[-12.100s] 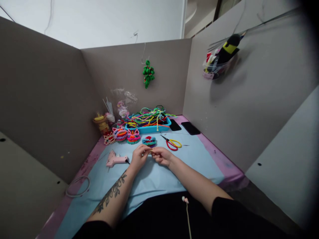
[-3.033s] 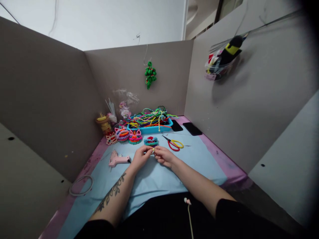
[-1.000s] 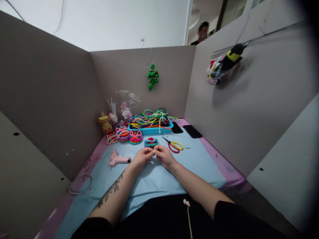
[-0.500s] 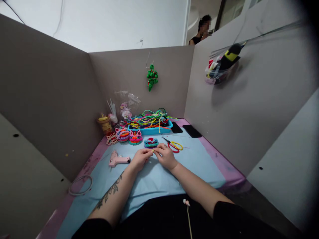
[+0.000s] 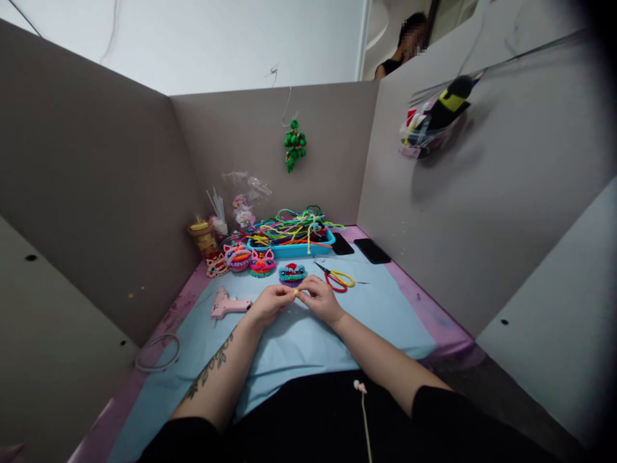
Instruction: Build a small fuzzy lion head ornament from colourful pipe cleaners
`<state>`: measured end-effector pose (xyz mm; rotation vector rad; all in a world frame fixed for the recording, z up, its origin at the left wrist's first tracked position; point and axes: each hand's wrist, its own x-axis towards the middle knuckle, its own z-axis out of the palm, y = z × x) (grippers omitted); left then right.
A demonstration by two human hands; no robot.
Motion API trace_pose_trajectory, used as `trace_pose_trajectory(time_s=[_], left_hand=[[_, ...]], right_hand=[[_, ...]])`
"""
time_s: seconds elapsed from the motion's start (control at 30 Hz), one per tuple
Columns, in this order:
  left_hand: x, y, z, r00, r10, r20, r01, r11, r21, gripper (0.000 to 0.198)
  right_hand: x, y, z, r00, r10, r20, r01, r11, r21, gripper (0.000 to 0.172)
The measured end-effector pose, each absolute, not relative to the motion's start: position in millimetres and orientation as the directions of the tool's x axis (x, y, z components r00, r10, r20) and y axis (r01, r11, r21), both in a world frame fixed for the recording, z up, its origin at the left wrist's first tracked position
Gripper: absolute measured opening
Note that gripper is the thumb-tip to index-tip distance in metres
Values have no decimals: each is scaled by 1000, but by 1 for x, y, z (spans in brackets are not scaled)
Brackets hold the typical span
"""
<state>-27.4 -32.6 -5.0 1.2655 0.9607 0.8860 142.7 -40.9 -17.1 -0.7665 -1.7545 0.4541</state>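
Note:
A tiny yellow piece (image 5: 295,292) is pinched between the fingertips of both hands over the blue cloth (image 5: 318,341). My left hand (image 5: 270,303) holds it from the left, thumb and forefinger together. From the other side my right hand (image 5: 320,299) grips it the same way. Just beyond the fingers sits a teal, red and purple fuzzy figure (image 5: 292,274). Scissors with red and yellow handles (image 5: 337,279) lie to the right of it. A pink glue gun (image 5: 230,305) rests left of my left hand.
A blue tray (image 5: 289,251) of colourful fuzzy stems stands at the back. Fuzzy figures (image 5: 262,262) and a brown cup (image 5: 203,240) are at its left, dark phones (image 5: 372,251) at its right. A cable coil (image 5: 158,352) lies front left. Beyond the partition is a person (image 5: 391,64).
The view has shifted slightly. Both hands remain together at the yellow piece, with only small finger movement. The person behind the partition appears farther right.

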Motion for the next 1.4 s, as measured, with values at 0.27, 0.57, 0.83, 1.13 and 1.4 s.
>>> trace_pose_trajectory(time_s=[0.27,0.57,0.83,1.13,1.4], left_hand=[[-27,-34,-4,349,935,-62,-25,76,997,35],[-25,-37,3,334,941,-49,-9,55,998,36],[-28,-35,0,354,935,0,86,-33,996,37],[-26,-31,-14,326,922,209,500,-355,790,30],[-25,-35,-17,405,879,251,762,-476,439,17]], right_hand=[[141,-44,-11,-161,786,597,132,616,-776,16],[141,-44,-14,-178,769,614,185,639,-747,11],[142,-43,-13,-139,737,661,181,675,-715,10],[148,-29,-34,-262,742,617,379,667,-641,13],[148,-24,-45,-374,824,425,577,566,-589,5]])
